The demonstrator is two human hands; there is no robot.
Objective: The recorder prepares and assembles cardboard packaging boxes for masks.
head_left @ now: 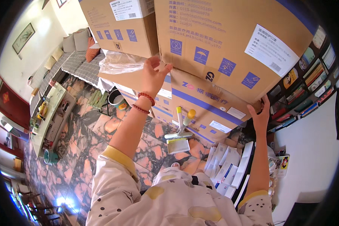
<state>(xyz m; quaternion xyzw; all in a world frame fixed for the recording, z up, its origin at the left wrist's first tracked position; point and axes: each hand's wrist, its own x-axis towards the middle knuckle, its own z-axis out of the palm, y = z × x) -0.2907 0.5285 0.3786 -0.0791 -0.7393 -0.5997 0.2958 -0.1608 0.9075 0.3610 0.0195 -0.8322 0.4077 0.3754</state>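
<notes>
At one o'clock, the large rectangular brown cardboard box [232, 42] is apparently being steadied; next, even support seems needed. Left hand [154, 75], fingers apart, meets its lower-left corner at eleven; right hand [260, 115] straddles its lower-right at three, grip unclear.

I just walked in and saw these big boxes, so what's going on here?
A person has both hands on a large cardboard box: the left hand at its lower left corner, the right hand at its lower right. Below it is another carton with a blue stripe; whether that one bears its weight, I can't tell. A second upper box is to the left, and a dustpan is on the floor in front.
</notes>
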